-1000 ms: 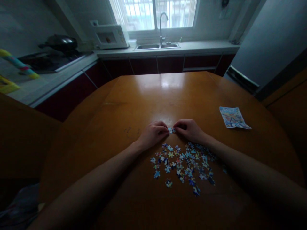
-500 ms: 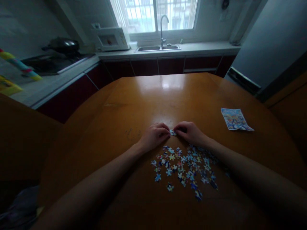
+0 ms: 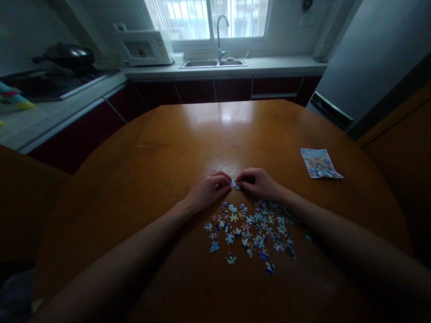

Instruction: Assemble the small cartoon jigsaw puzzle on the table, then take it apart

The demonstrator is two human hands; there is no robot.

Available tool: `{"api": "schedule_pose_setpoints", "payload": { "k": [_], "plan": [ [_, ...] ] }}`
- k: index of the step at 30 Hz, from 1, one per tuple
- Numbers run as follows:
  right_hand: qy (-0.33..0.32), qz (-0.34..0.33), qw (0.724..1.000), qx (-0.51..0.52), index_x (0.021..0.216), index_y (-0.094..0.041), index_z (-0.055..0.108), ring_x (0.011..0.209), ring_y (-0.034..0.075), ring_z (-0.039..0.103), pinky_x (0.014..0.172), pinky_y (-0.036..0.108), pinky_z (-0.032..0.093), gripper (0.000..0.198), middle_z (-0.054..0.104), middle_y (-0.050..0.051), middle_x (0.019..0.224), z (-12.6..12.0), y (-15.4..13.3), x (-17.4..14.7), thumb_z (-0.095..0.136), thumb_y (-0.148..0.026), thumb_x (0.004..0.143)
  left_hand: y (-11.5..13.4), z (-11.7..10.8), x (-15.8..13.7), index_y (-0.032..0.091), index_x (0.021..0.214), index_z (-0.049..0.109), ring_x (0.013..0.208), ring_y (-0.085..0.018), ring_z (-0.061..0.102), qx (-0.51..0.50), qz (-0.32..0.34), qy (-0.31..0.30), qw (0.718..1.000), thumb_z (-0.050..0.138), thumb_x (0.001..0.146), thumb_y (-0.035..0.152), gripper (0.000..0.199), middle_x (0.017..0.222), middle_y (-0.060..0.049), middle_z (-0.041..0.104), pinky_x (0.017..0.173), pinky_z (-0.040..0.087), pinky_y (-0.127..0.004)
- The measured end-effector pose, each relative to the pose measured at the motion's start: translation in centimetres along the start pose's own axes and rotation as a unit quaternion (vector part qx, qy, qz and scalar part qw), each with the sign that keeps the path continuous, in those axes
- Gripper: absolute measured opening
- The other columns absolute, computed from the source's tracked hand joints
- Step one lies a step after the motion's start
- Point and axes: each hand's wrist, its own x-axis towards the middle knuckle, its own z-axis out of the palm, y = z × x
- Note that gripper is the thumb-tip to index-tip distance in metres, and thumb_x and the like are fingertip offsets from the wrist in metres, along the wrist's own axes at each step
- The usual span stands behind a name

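A small cluster of jigsaw puzzle pieces (image 3: 235, 184) lies on the wooden table between my two hands. My left hand (image 3: 210, 189) grips its left side, thumb and fingers pinched together. On the right side, my right hand (image 3: 257, 183) holds it in a similar pinch. How many pieces the cluster has is too small to tell. Nearer to me spreads a loose pile of puzzle pieces (image 3: 251, 229), mostly blue and white, partly hidden under my right forearm. One piece (image 3: 231, 259) sits apart at the pile's near left.
A creased picture sheet (image 3: 319, 163) rests on the right of the round-ended wooden table (image 3: 168, 148). Beyond the table are a counter with a sink (image 3: 215, 63), a white microwave (image 3: 144, 47) and a stove with a black wok (image 3: 69, 56). A fridge (image 3: 367, 58) stands at right.
The whole view has shifted a little, so everything appears further left and slightly higher. Both hands keep their pinch on the puzzle cluster, with hardly any movement over the table.
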Motion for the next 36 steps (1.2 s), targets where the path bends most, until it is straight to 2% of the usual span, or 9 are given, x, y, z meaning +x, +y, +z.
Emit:
{"api": "schedule_pose_setpoints", "payload": {
  "k": [7, 13, 19, 24, 29, 36],
  "plan": [
    [0.016, -0.006, 1.000, 0.009, 0.090, -0.019, 0.077, 0.078, 0.017, 0.066, 0.073, 0.031, 0.050, 0.017, 0.076, 0.005, 0.085, 0.09, 0.15, -0.05, 0.061, -0.017, 0.084, -0.07, 0.02, 0.02, 0.023, 0.084, 0.073, 0.088, -0.019, 0.065, 0.000, 0.001, 0.004, 1.000, 0.070, 0.090, 0.024, 0.007, 0.097, -0.004, 0.075, 0.083, 0.052, -0.036],
    [0.034, -0.004, 0.999, 0.026, 0.089, -0.016, 0.076, 0.066, 0.014, 0.059, 0.062, 0.027, 0.045, 0.015, 0.072, 0.003, 0.075, 0.26, 0.13, -0.14, 0.063, -0.020, 0.083, -0.07, 0.18, -0.11, 0.021, 0.084, 0.073, 0.089, -0.018, 0.066, -0.014, 0.004, 0.017, 1.000, 0.068, 0.091, 0.023, 0.009, 0.098, -0.006, 0.074, 0.079, 0.053, -0.033],
    [0.031, -0.015, 0.998, 0.043, 0.090, -0.016, 0.075, 0.067, 0.013, 0.058, 0.061, 0.026, 0.044, 0.013, 0.071, 0.002, 0.077, 0.75, -0.18, -0.16, 0.063, -0.020, 0.084, 0.24, 0.04, -0.30, 0.019, 0.104, 0.071, 0.068, -0.013, 0.059, -0.010, -0.016, 0.035, 0.999, 0.064, 0.096, 0.026, 0.013, 0.089, -0.004, 0.066, 0.062, 0.047, -0.026],
    [0.055, 0.002, 0.997, 0.058, 0.090, -0.017, 0.075, 0.066, 0.012, 0.059, 0.061, 0.026, 0.044, 0.012, 0.071, 0.002, 0.075, 0.77, -0.49, -0.02, 0.066, -0.021, 0.083, 0.61, -0.21, -0.26, 0.021, 0.102, 0.069, 0.087, -0.019, 0.064, 0.033, 0.029, 0.036, 0.998, 0.077, 0.087, 0.037, 0.024, 0.094, -0.005, 0.069, 0.077, 0.051, -0.033],
    [0.046, 0.020, 0.996, 0.077, 0.085, -0.017, 0.074, 0.067, 0.013, 0.059, 0.062, 0.027, 0.046, 0.009, 0.071, 0.002, 0.074, 0.49, -0.74, 0.11, 0.067, -0.022, 0.081, 0.53, -0.09, -0.21, 0.022, 0.097, 0.071, 0.084, -0.019, 0.064, 0.066, 0.059, 0.037, 0.995, 0.074, 0.090, 0.036, 0.016, 0.090, -0.003, 0.071, 0.079, 0.049, -0.034],
    [0.016, 0.024, 0.995, 0.091, 0.084, -0.017, 0.073, 0.067, 0.013, 0.058, 0.062, 0.027, 0.045, 0.010, 0.070, 0.002, 0.073, 0.49, -0.36, 0.00, 0.067, -0.023, 0.081, 0.32, -0.08, -0.29, 0.022, 0.093, 0.072, 0.082, -0.018, 0.062, 0.078, 0.062, 0.021, 0.995, 0.069, 0.091, 0.030, 0.010, 0.087, -0.003, 0.071, 0.078, 0.046, -0.033]
  ]
}}
